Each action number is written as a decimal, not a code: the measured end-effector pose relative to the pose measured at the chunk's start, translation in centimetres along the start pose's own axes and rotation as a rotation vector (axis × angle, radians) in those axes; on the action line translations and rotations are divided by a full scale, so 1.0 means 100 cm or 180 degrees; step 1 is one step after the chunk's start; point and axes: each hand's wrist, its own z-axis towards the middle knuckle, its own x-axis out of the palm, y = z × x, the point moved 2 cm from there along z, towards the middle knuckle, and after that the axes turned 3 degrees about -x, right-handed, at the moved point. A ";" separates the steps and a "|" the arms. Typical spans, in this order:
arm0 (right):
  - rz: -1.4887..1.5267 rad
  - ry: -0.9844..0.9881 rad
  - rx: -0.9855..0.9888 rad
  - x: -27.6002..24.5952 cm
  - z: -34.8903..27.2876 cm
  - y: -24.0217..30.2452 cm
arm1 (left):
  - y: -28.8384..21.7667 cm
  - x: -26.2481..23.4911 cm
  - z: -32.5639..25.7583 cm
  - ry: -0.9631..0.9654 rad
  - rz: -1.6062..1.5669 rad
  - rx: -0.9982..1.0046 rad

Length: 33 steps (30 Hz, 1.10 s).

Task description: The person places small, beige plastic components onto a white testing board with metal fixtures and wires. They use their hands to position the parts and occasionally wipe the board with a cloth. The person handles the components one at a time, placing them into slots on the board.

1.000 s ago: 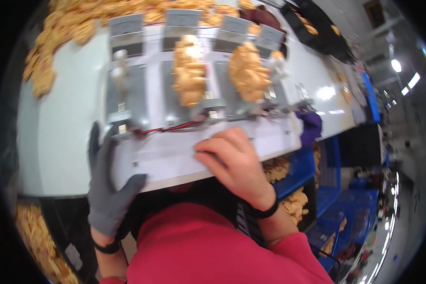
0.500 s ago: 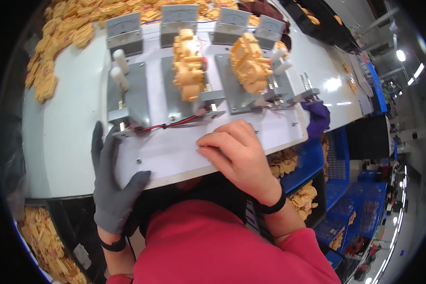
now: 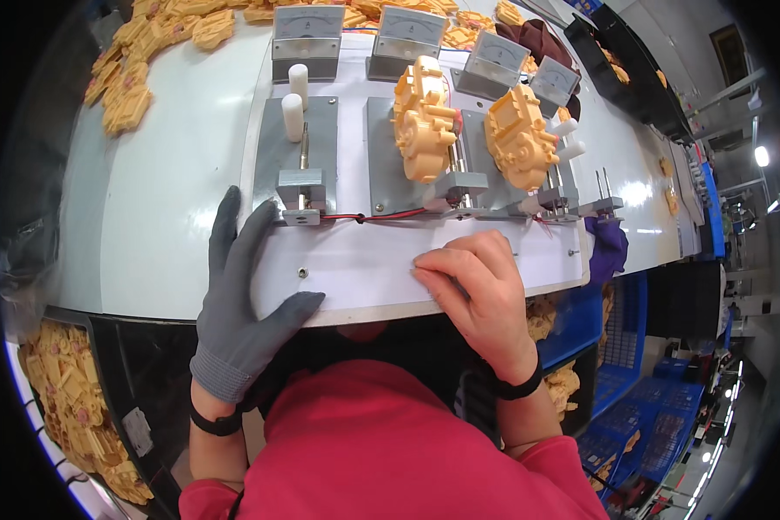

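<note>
My left hand (image 3: pixel 253 299), in a grey glove, rests with fingers spread at the left front corner of a white board (image 3: pixel 360 290). My bare right hand (image 3: pixel 485 303) hovers over or touches the board's front, thumb and forefinger pinched; anything between them is too small to make out. Beyond the hands, one yellow-orange plastic gear housing (image 3: pixel 426 130) sits on the middle test fixture, and a second gear housing (image 3: pixel 520 143) on the fixture to its right. The left fixture (image 3: pixel 302 186) bears two white pegs and no housing. Red and black wires (image 3: pixel 381 215) link the fixtures.
Several analog meters (image 3: pixel 308 39) stand behind the fixtures. Piles of yellow parts (image 3: pixel 128 97) lie at the back and left. A purple cloth (image 3: pixel 607 247) hangs at the board's right. Below the table are a black bin (image 3: pixel 104 347) at left and blue crates (image 3: pixel 622 347) at right.
The view has shifted, so the bench appears farther right. Both hands keep nearly the same pose and place on the board; the housings stay on their fixtures.
</note>
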 end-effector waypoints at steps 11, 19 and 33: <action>-0.0112 -0.0073 -0.0118 0.002 -0.001 0.001 | 0.002 0.000 0.000 -0.0056 0.0017 0.0046; 0.0134 -0.0162 0.0044 0.001 -0.003 0.001 | 0.002 0.001 0.001 -0.0046 -0.0056 0.0028; 0.0907 -0.0664 0.0600 -0.002 -0.015 -0.008 | 0.005 0.001 0.000 -0.0093 -0.0045 0.0127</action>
